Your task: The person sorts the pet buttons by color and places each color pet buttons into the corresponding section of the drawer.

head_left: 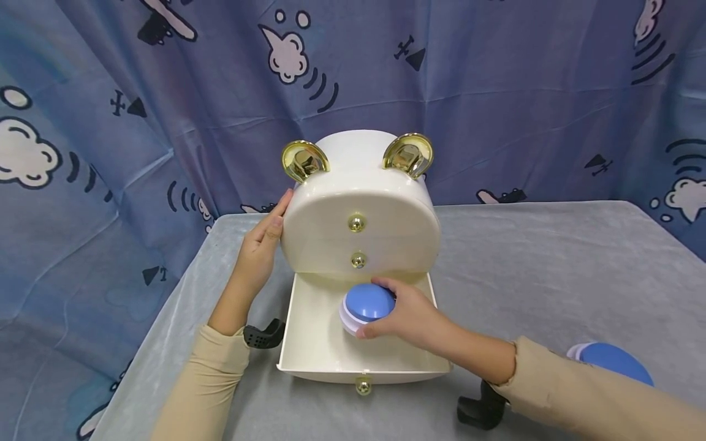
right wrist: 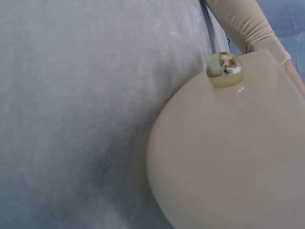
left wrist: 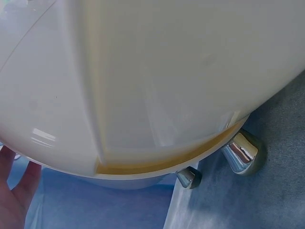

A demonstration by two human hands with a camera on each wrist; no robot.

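A white rounded cabinet (head_left: 361,239) with gold ear shapes and gold knobs stands upright, its bottom drawer (head_left: 314,358) pulled out. Against the cabinet's left side rests my left hand (head_left: 258,248), fingers fairly straight; its fingertips show at the lower left of the left wrist view. My right hand (head_left: 410,315) holds a small round container with a blue top (head_left: 369,301) and a pale base, thumb and fingers on either side of it. That container is within the drawer; whether it touches the drawer floor I cannot tell. The right wrist view shows the drawer's front with its gold knob (right wrist: 225,69).
A second blue-topped round object (head_left: 614,361) lies on the grey cloth-covered table (head_left: 540,269) at the right, partly hidden by my right sleeve. Black wrist mounts (head_left: 482,407) hang below both forearms. Behind the table hangs a patterned blue curtain (head_left: 353,67).
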